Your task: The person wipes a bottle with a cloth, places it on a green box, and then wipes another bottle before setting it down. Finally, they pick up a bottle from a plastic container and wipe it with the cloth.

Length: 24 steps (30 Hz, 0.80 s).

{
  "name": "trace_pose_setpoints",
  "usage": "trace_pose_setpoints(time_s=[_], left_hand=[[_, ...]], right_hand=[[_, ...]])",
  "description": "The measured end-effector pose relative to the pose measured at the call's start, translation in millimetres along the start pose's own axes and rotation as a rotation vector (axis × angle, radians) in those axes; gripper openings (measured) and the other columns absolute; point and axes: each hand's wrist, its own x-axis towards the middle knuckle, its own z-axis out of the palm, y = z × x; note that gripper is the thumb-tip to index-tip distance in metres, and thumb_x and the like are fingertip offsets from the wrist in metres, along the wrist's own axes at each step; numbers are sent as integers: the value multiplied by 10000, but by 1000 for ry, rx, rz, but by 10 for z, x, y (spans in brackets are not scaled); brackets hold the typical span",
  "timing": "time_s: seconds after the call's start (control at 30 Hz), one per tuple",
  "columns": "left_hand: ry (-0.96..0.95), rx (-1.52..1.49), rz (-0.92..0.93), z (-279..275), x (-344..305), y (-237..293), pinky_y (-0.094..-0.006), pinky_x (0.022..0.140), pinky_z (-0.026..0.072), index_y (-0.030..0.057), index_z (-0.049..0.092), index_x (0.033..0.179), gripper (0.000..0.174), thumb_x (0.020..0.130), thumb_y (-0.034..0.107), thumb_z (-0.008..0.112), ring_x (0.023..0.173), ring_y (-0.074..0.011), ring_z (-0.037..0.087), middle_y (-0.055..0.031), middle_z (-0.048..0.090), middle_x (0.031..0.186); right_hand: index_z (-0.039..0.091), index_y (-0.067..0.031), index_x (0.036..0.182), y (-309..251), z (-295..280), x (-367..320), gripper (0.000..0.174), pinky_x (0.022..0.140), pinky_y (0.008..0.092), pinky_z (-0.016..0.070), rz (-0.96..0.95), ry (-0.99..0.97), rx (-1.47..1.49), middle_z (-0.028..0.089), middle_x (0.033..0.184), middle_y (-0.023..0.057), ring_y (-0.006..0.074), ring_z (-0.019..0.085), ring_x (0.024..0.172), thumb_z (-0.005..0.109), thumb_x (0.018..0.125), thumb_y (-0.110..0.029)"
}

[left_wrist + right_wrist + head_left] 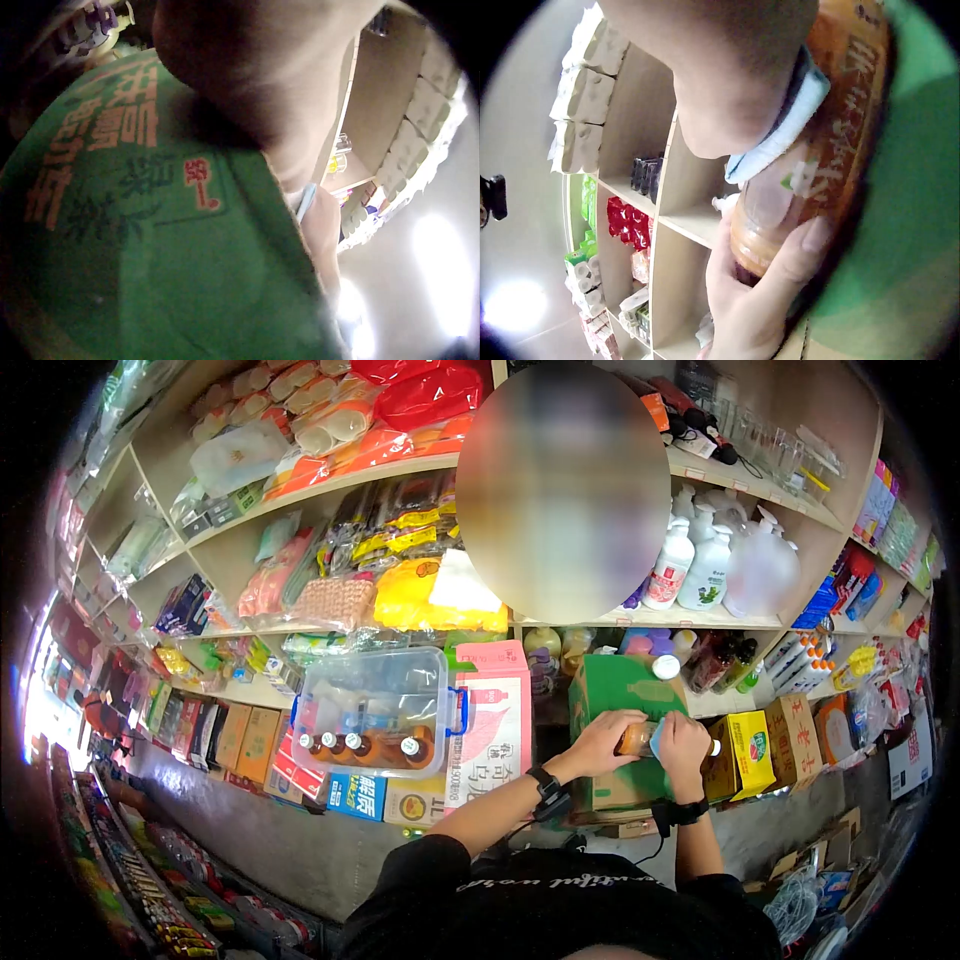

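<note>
An orange-brown drink bottle (633, 739) lies on its side over a green carton (610, 690), white cap to the right. My left hand (608, 744) grips its base end; the right wrist view shows that thumb along the printed bottle wall (844, 142). My right hand (684, 748) holds a folded light blue cloth (784, 131) around the bottle's middle, fingers curled over it. In the left wrist view a bit of the cloth (306, 201) shows beyond my left hand (262, 67). Another white-capped bottle (665, 668) stands at the carton's back edge.
Left of the carton, a clear plastic bin (375, 665) with blue handles holds several brown bottles (375, 748). A pink-and-white carton (490, 725) stands between. Yellow (748, 755) and brown boxes (793, 735) sit to the right. Stocked shelves (330, 475) rise behind.
</note>
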Motion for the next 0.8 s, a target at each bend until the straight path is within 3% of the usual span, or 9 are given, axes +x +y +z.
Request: trace_pose_setpoints(time_s=[0.07, 0.17, 0.27, 0.53, 0.7, 0.73, 0.77, 0.8], left_hand=[[-3, 3, 29, -5, 10, -25, -475, 1157, 409, 85, 502, 1424, 695, 841, 210, 860, 1378, -358, 510, -138, 544, 1487], [-15, -2, 49, -13, 24, -40, -479, 1183, 387, 93, 490, 1427, 675, 856, 168, 841, 1412, -354, 481, -133, 522, 1510], [-25, -10, 17, -25, 25, -13, -485, 1189, 382, 95, 483, 1425, 679, 851, 150, 843, 1423, -357, 470, -133, 512, 1519], [-16, -32, -76, -9, 17, 10, -484, 1154, 422, 78, 485, 1417, 713, 817, 140, 867, 1380, -377, 506, -149, 521, 1490], [78, -12, 36, 56, 13, -75, -482, 1121, 434, 64, 489, 1374, 743, 744, 85, 883, 1332, -398, 531, -172, 545, 1410], [97, -24, 43, 81, 6, -98, -488, 1109, 438, 63, 495, 1365, 739, 737, 68, 884, 1319, -408, 535, -184, 547, 1398], [133, -42, 69, 105, 3, -119, -494, 1099, 441, 63, 505, 1351, 733, 725, 51, 887, 1303, -410, 540, -190, 550, 1383], [136, -60, 43, 106, 0, -111, -491, 1086, 447, 68, 513, 1336, 728, 714, 42, 890, 1295, -408, 544, -181, 557, 1372]], right_hand=[[644, -23, 762, 88, -27, -14, 332, 612, 508, 533, 2, -6, -5, 681, 731, 216, 406, 676, 667, 520, 995, -225], [662, -48, 784, 169, -1, -22, 373, 623, 576, 507, 180, 2, -23, 678, 734, 245, 455, 667, 672, 494, 1024, -278], [650, -31, 746, 159, 21, -4, 343, 569, 528, 520, 154, 46, -46, 662, 693, 225, 436, 656, 617, 529, 993, -236], [652, -27, 739, 184, 111, -4, 323, 584, 541, 520, 128, 17, -104, 665, 696, 241, 440, 660, 624, 553, 980, -220], [683, -33, 822, 227, 174, -23, 285, 637, 563, 528, 90, -47, -224, 699, 778, 238, 447, 685, 701, 560, 957, -253], [703, -34, 854, 260, 245, -37, 285, 650, 568, 528, -42, -32, -328, 707, 809, 246, 448, 692, 734, 560, 964, -255], [734, -33, 901, 313, 286, -41, 388, 659, 584, 531, 114, -69, -232, 708, 788, 250, 464, 680, 698, 503, 1005, -327], [741, -54, 931, 269, 257, -28, 383, 668, 596, 526, 87, -76, -189, 716, 813, 246, 467, 686, 714, 495, 1011, -336]])
